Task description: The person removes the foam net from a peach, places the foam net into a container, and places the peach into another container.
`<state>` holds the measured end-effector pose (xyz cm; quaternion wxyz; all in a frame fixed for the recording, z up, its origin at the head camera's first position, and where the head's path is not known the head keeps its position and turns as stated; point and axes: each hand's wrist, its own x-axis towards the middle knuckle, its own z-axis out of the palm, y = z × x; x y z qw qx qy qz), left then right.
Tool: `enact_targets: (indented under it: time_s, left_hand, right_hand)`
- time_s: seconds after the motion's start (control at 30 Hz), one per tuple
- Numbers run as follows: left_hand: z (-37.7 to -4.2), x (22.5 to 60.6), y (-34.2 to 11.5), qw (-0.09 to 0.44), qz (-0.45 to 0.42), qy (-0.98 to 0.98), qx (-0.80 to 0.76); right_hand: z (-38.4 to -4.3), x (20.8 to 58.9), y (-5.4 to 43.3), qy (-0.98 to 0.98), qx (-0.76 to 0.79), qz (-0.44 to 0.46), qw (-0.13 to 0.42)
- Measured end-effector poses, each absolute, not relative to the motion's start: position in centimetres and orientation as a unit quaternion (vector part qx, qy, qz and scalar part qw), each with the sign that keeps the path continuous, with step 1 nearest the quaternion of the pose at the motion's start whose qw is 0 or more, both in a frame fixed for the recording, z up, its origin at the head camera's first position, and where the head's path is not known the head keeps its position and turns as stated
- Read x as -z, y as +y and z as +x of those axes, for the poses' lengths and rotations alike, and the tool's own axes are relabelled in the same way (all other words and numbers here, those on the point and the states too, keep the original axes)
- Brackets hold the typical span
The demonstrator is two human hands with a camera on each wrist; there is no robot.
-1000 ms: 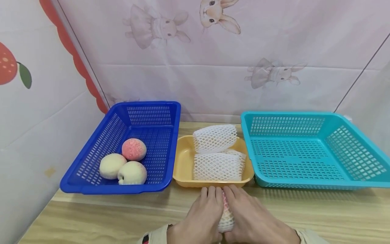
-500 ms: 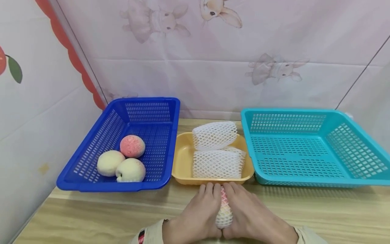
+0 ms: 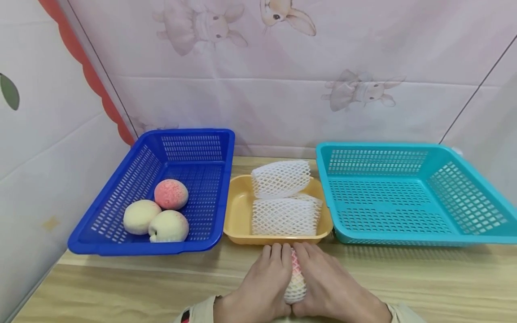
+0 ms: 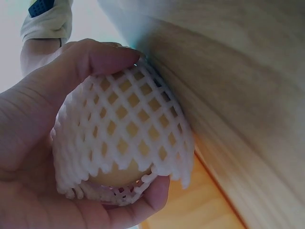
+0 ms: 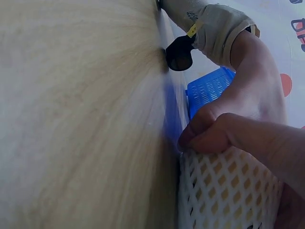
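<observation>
A pink and pale yellow peach (image 3: 296, 287), wrapped in a white foam net sleeve, stands between both hands at the near side of the table. My left hand (image 3: 262, 287) grips its left side. In the left wrist view the left thumb presses the net (image 4: 138, 114) near one end, and fingers curl under the other, where a scalloped net edge leaves some peach skin bare. The right hand (image 3: 329, 285) holds the opposite side, its thumb tip close to the left one. Most of the fruit is hidden by the hands and netting.
A yellow tray (image 3: 238, 220) with several white foam nets (image 3: 284, 217) stands just beyond the hands. To its left is a blue basket (image 3: 206, 244) with three peaches (image 3: 169, 226). On the right sits a turquoise basket (image 3: 396, 193). A printed curtain (image 3: 274, 112) hangs behind.
Both hands keep hold of the netted peach, and a little more of its pink part shows between them than a second ago. The head view has shifted slightly.
</observation>
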<state>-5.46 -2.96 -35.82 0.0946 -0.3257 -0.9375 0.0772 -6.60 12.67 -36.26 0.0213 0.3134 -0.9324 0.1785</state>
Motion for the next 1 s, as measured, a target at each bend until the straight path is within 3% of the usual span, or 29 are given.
enact_targets:
  time_s: [1.0]
  left_hand:
    - [-4.86,35.59,-2.92,0.084,-0.304,-0.947,-0.056]
  right_hand:
    - [-6.83,36.29,12.95,-0.926,-0.183,0.329,0.008]
